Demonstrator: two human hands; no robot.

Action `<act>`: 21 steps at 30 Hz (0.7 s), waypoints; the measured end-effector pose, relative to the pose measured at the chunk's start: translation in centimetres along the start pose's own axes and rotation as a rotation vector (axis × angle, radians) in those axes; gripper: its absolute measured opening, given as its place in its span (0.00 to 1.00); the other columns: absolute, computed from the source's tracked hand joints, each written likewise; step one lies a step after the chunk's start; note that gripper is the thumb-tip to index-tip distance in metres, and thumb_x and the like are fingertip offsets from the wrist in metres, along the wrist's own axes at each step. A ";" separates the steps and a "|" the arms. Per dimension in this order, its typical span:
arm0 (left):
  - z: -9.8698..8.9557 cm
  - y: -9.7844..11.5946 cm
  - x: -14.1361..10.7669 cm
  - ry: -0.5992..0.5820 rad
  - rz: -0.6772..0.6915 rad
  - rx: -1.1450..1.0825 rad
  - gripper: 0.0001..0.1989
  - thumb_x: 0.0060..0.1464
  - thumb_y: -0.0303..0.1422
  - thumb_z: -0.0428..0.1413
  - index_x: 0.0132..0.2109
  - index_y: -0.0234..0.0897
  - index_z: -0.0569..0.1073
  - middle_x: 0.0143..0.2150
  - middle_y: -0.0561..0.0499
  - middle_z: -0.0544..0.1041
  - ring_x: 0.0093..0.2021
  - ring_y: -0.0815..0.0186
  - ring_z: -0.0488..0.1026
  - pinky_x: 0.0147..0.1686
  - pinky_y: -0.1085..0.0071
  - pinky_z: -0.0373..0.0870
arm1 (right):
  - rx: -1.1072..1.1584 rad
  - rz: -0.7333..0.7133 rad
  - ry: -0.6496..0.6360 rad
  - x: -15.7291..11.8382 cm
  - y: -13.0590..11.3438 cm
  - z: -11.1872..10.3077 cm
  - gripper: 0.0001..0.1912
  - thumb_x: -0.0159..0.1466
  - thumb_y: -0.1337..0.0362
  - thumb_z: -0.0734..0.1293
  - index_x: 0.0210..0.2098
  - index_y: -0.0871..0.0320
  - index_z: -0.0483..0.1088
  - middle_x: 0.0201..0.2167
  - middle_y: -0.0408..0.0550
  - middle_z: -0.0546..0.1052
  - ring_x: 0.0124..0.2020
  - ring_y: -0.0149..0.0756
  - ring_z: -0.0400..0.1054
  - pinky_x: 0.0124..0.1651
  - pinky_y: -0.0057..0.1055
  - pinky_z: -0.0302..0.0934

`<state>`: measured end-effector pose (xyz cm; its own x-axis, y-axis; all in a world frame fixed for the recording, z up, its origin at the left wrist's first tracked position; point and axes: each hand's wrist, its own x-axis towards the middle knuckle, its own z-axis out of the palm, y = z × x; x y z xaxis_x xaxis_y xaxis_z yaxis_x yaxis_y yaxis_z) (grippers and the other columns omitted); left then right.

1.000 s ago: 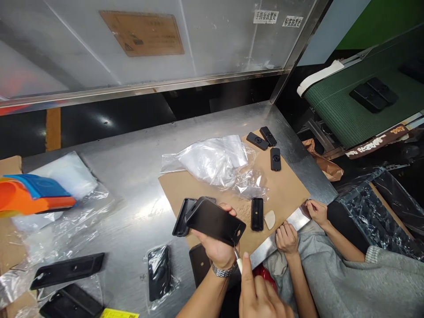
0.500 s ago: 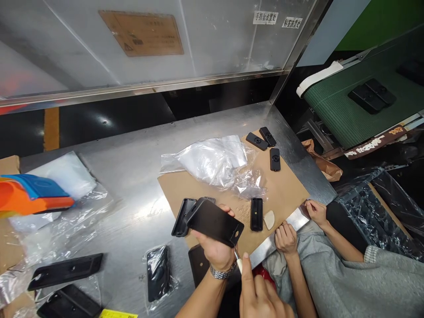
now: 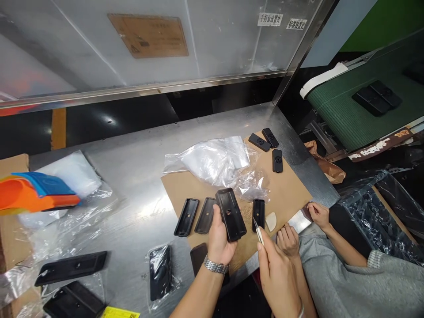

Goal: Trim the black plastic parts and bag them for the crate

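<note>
My left hand (image 3: pixel 221 238), with a metal-band watch at the wrist, grips a black plastic housing (image 3: pixel 231 214) by its sides. The hollow inner face of this tray-like part is turned up. In my right hand (image 3: pixel 278 269) is a slim white-handled knife (image 3: pixel 259 233), its thin metal tip pointing up and left, apart from the housing. The tip overlaps another black housing (image 3: pixel 258 210) lying on the cardboard; contact cannot be made out. Left of my left hand lie two more hollow housings, one black (image 3: pixel 186 217) and one partly covered by my thumb (image 3: pixel 204 216).
Clear plastic bags (image 3: pixel 212 161) lie on the cardboard sheet (image 3: pixel 291 185); several small black parts sit behind. A co-worker's hands (image 3: pixel 287 240) rest at the table edge. At right runs a green conveyor (image 3: pixel 338 106). An orange-and-blue object (image 3: pixel 39 192) stands left, near bagged black parts (image 3: pixel 160 271).
My left hand has turned the housing from its outer face to its hollow face. The knife has moved up and right, away from the housing's lower end.
</note>
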<state>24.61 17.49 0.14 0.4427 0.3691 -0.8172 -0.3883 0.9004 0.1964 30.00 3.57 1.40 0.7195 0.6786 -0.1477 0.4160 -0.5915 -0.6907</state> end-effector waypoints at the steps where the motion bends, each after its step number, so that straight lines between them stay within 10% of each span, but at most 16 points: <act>1: 0.0 0.0 0.1 -0.004 -0.019 -0.014 0.21 0.52 0.46 0.48 0.36 0.30 0.72 0.28 0.47 0.74 0.24 0.71 0.71 0.22 0.77 0.69 | 0.014 0.023 -0.021 -0.1 -0.8 0.0 0.17 0.62 0.58 0.55 0.48 0.54 0.65 0.34 0.49 0.75 0.34 0.36 0.70 0.30 0.27 0.62; 8: 0.1 -0.2 0.0 -0.015 -0.105 -0.002 0.22 0.51 0.47 0.48 0.31 0.29 0.71 0.23 0.50 0.72 0.19 0.72 0.67 0.21 0.75 0.69 | 0.221 0.034 -0.237 1.4 -4.6 1.2 0.10 0.61 0.62 0.58 0.38 0.57 0.68 0.31 0.46 0.74 0.31 0.30 0.68 0.34 0.22 0.60; 12: 0.5 -0.4 -0.4 0.063 -0.136 -0.039 0.21 0.52 0.46 0.48 0.27 0.30 0.69 0.20 0.52 0.70 0.17 0.71 0.67 0.21 0.73 0.69 | 0.039 -0.115 -0.146 1.0 -4.7 2.6 0.13 0.62 0.65 0.55 0.32 0.59 0.70 0.26 0.49 0.73 0.30 0.33 0.66 0.33 0.26 0.57; 21: -2.2 -1.7 1.5 0.038 0.023 0.053 0.17 0.53 0.43 0.49 0.39 0.33 0.70 0.29 0.48 0.76 0.27 0.69 0.72 0.25 0.75 0.70 | 0.226 0.249 0.065 5.8 2.9 2.8 0.22 0.60 0.49 0.55 0.34 0.62 0.69 0.15 0.38 0.63 0.17 0.26 0.58 0.20 0.22 0.53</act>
<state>24.10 15.98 -2.60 0.4028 0.3815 -0.8320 -0.3539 0.9032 0.2428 33.90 7.00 -3.45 0.8206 0.4921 -0.2907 0.0952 -0.6192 -0.7795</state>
